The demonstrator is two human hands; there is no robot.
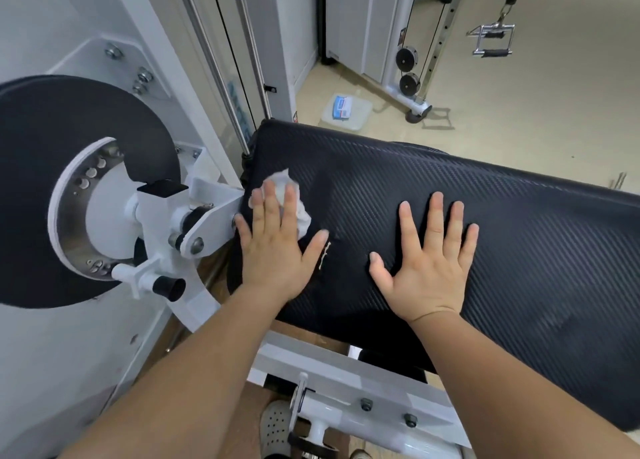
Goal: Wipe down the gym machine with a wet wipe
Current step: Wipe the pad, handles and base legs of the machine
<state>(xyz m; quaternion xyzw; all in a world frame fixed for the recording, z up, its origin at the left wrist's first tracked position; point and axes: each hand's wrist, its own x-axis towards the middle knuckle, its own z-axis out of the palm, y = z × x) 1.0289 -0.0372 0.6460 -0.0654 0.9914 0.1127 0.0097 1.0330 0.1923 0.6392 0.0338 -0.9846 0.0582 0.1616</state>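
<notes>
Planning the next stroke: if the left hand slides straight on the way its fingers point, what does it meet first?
The left hand, pressing the wipe, has only bare black pad ahead up to its far corner; beyond that edge, probably the steel rods, though depth is unclear.

Gym, weights room. Nearest gym machine point(346, 379): white-painted steel frame, bolted, carrying a long black pad point(502, 223) in ribbed vinyl. Left of the pad, a large black disc point(52, 129) with a steel sector plate point(74, 195) showing a row of holes, and a black-tipped knob point(169, 287) below it. Chrome guide rods point(204, 53) and a black cable rise behind. Farther off stands a cable station: two black pulleys point(407, 59), a perforated upright point(440, 39), a chrome stirrup handle point(491, 41) hanging. Beige hard floor point(519, 119).
</notes>
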